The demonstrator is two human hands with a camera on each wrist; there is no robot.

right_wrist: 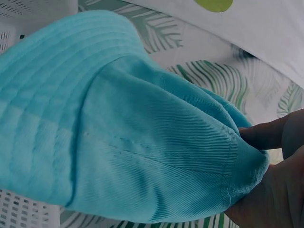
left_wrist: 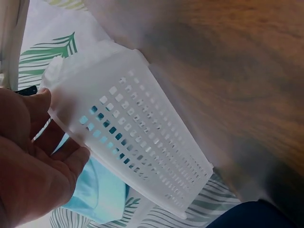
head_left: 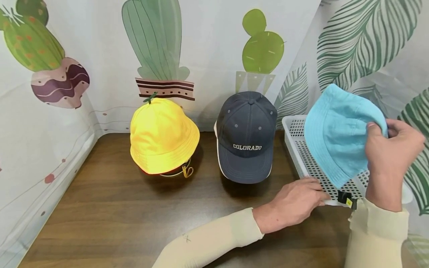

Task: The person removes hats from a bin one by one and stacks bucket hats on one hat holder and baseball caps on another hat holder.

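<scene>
My right hand [head_left: 393,149] pinches the crown of a light blue bucket hat [head_left: 342,130] between thumb and fingers. The hat hangs tilted above a white plastic basket [head_left: 303,163], its brim towards the left. In the right wrist view the quilted brim and gathered crown of the hat [right_wrist: 152,142] fill most of the picture. My left hand [head_left: 295,203] grips the rim at the basket's near left corner. The left wrist view shows thumb and fingertips at the rim of the basket [left_wrist: 142,128], with blue cloth visible through its holes.
A yellow bucket hat [head_left: 162,134] with a green sprout on top and a navy cap [head_left: 246,137] lettered COLORADO stand on the brown wooden table [head_left: 140,219]. Behind hangs a white cloth [head_left: 214,41] printed with cacti and leaves. A small black object [head_left: 345,197] sits by the basket's near edge.
</scene>
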